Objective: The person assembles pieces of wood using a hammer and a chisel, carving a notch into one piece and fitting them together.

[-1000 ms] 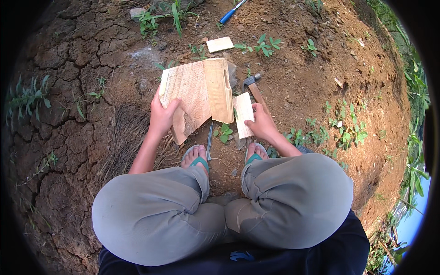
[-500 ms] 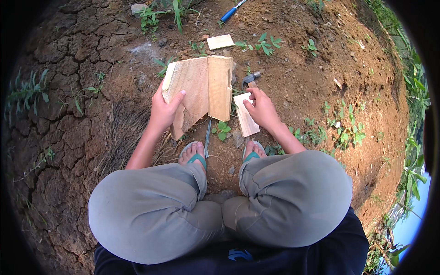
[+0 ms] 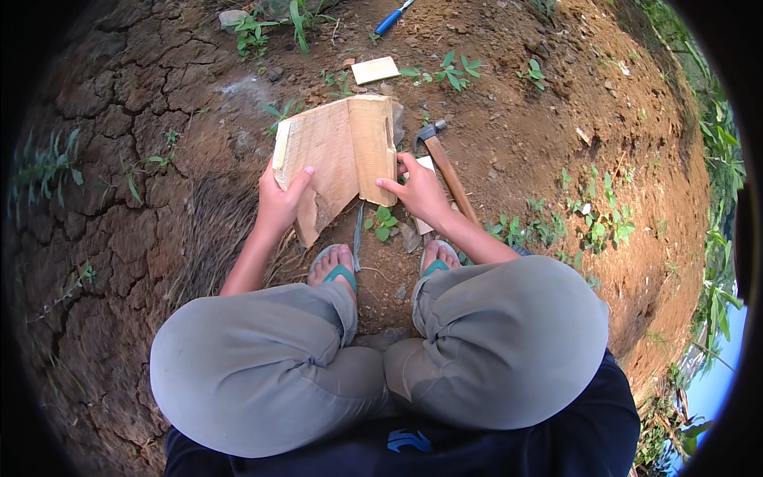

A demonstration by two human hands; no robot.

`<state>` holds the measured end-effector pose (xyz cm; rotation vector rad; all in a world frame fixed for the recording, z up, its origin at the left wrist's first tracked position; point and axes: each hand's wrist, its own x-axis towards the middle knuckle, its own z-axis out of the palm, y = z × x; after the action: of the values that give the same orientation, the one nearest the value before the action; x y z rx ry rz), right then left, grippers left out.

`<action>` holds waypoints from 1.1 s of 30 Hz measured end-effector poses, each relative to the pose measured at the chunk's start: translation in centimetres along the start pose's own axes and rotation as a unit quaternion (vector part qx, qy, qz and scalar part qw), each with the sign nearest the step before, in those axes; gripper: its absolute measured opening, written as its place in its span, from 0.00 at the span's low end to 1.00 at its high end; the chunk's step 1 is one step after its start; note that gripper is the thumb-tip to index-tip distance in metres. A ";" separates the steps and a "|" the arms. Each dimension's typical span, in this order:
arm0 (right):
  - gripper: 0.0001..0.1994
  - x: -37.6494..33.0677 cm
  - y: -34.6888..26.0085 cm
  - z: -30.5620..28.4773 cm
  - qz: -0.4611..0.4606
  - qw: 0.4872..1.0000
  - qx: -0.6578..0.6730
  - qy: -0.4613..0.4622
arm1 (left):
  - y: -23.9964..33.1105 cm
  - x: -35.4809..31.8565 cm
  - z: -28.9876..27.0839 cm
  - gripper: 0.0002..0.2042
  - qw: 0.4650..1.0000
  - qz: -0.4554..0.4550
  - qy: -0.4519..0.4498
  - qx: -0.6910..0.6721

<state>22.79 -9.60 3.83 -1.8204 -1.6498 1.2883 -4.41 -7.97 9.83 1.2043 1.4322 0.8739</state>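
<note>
Squatting on cracked dirt | L hand (image 3: 280, 203) gripped wooden board (image 3: 338, 155) at its left edge, thumb on face | R hand (image 3: 421, 192) pinched board's right edge, fingers closed on it | hammer (image 3: 445, 163) lay just beside R hand | small wood piece (image 3: 375, 70) well apart, bare ground between

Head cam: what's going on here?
A person squats on cracked bare soil, holding a rough wooden board piece. The left hand grips its lower left edge; the right hand touches its right edge, over a smaller wood piece. A hammer lies just right of that hand. A small wood offcut and blue tool lie farther off.
</note>
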 end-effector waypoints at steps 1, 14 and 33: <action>0.29 0.2 0.1 0.0 -0.009 1.000 -0.002 0.008 | 0.0 -0.1 -0.1 0.25 1.000 -0.004 -0.001 0.000; 0.25 0.1 -1.4 -0.5 -0.108 0.993 0.007 0.051 | -2.4 0.6 -6.5 0.24 0.995 -0.044 0.001 -0.084; 0.22 2.1 -8.1 -2.8 -0.384 0.914 -0.124 0.041 | 3.7 1.7 -8.2 0.37 0.982 -0.117 -0.151 0.005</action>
<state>20.11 -4.77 10.69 -1.0860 -2.2209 0.6631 -11.57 -4.84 14.62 1.0959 1.2991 0.4988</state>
